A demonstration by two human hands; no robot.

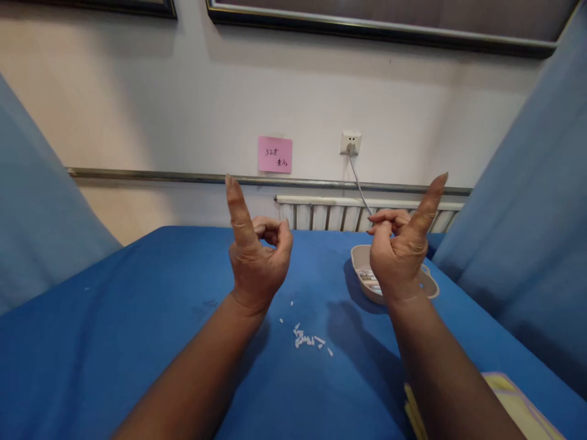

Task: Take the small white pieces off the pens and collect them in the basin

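Observation:
My left hand is raised over the blue-covered surface. Its index finger points up while the thumb and other fingers curl together, with nothing seen between them. My right hand makes much the same shape, index finger up and the rest closed against the thumb. It is in front of a beige basket, partly hiding it and the pen-like items inside. Below and between both hands lies a loose cluster of small white pieces, too small to identify; neither hand touches them.
A folded yellow cloth lies at the lower right, partly behind my forearm. Blue curtains hang at both sides. Against the back wall are a metal rail, a radiator, a plugged-in socket and a pink note.

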